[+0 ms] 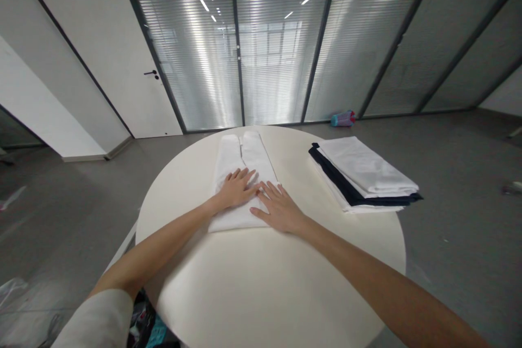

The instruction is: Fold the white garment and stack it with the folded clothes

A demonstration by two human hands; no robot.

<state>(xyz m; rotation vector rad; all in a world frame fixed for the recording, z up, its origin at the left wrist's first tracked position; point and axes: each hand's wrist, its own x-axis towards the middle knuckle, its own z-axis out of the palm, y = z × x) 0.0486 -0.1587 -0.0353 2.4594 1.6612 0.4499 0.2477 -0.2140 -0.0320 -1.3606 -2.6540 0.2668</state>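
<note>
A white folded garment (234, 218) lies flat on the round white table (261, 283), with a slit running down from its far edge between two folded parts. My left hand (235, 190) rests on its middle, palm down with fingers spread. Beside it, my right hand (281, 209) lies flat on the garment's right side, fingers apart. The fingertips of both hands meet or nearly meet near the centre of the cloth. Neither hand grips anything. Part of the garment is hidden under the hands.
On the table's right side sits a stack of folded cloth (367, 166), white with a dark navy layer. A blue and pink object (343, 118) lies on the floor by the glass wall. A dark bag (142, 318) is below the table's left edge.
</note>
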